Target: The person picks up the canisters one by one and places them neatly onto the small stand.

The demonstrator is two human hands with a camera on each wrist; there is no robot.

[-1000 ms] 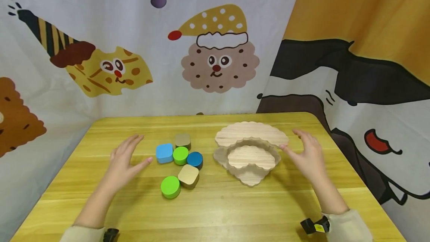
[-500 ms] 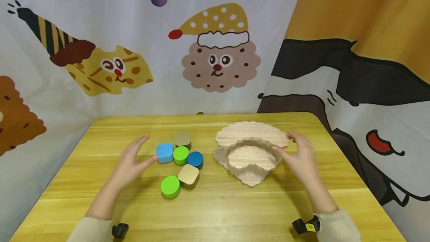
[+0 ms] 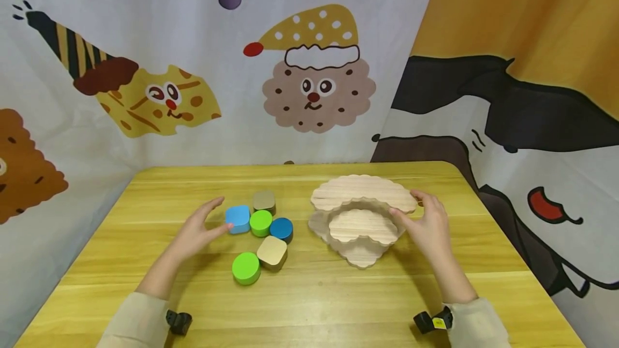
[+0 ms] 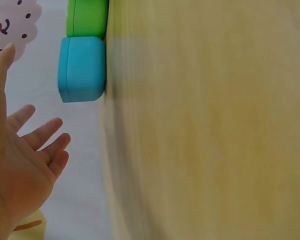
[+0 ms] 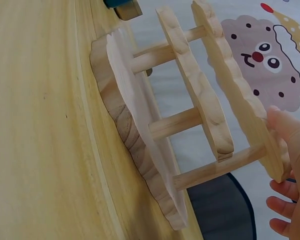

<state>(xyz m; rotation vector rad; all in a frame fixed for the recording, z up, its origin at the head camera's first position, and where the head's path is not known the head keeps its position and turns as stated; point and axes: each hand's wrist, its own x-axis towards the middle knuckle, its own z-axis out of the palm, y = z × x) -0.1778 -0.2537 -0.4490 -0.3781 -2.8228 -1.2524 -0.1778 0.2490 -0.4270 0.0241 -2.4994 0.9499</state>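
The tiered wooden stand (image 3: 362, 192) is upright on the wood-grain table (image 3: 314, 310). It has three scalloped-edge boards, joined by round dowels (image 5: 175, 124). The right hand (image 3: 432, 224) is at the stand's right end and grasps the top board there, thumb on the side facing the person and fingers curled around the end.

To the left of the stand lies a group of six blocks. Closest to it are the dark-blue round block (image 3: 281, 229) and, on the person's side of that, the beige rounded-square block (image 3: 272, 252). Farther left of the stand is a green round block (image 3: 261, 223), with a khaki rounded-square block (image 3: 264, 201) behind it. A second green round block (image 3: 246, 268) is just beside the beige one, nearest the person.

The light-blue rounded-square block (image 3: 238, 219) is the farthest left of the stand and touches the first green block. The left hand (image 3: 195, 232) is beyond it, fingers released and spread, holding nothing. Its thumb tip is near the light-blue block; contact cannot be confirmed.

Behind the stand hangs a printed curtain (image 3: 184, 15) with cartoon biscuit figures.
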